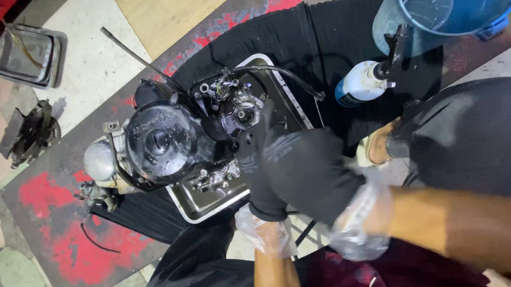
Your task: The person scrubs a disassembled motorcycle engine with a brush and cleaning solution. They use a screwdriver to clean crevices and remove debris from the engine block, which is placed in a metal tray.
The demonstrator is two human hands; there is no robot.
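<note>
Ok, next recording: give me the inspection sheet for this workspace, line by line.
Surface: black ribbed mat over a floor with worn red paint; metal tray on the mat.
Job's things: dark, wet-looking engine sitting in the tray.
Clutter: white spray bottle lying on the mat; blue bucket; sprocket part on the floor; empty metal pan.
Grippers: left hand and right hand, both in black gloves over clear plastic, at the engine's right side; grip hidden.
Cables: black hose arching off the engine; thin rod.
Surroundings: tiled floor, wooden board, the person's knee.
</note>
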